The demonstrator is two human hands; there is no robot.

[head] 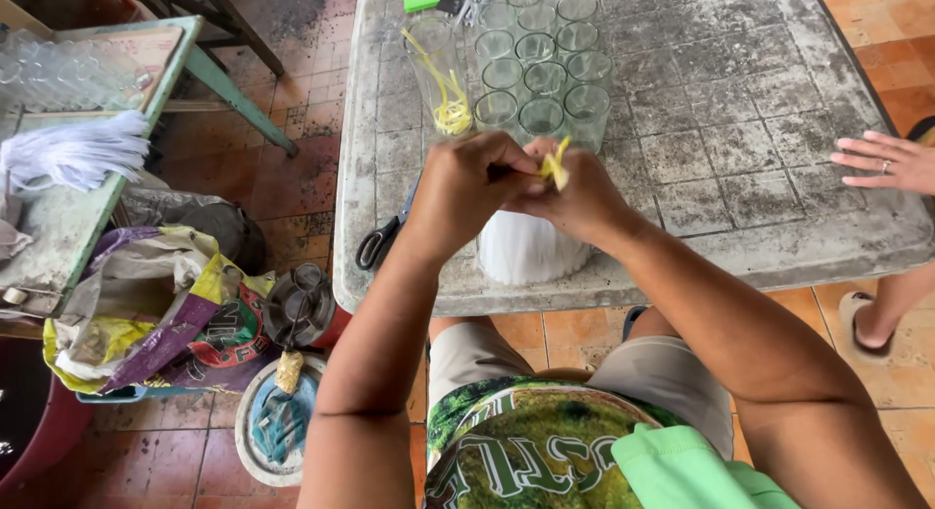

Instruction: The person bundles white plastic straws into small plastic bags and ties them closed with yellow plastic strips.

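Observation:
Both my hands meet above the near edge of a weathered grey table [740, 149]. My left hand [466, 183] and my right hand [575, 192] together grip a bundle of white strips [524, 246] that hangs down from them. A yellow band [556, 164] sticks up between my fingers at the top of the bundle. Just beyond my hands stand several empty clear glasses [543, 75] in rows. A taller clear cup [440, 71] at their left holds more yellow bands.
Black-handled scissors [382, 238] lie on the table left of my hands. Another person's hand [881, 161] rests at the table's right edge, their sandalled foot [862, 319] below. A green table [68, 217] with white strips [73, 150], crumpled bags [166, 314] and a bucket stand at left.

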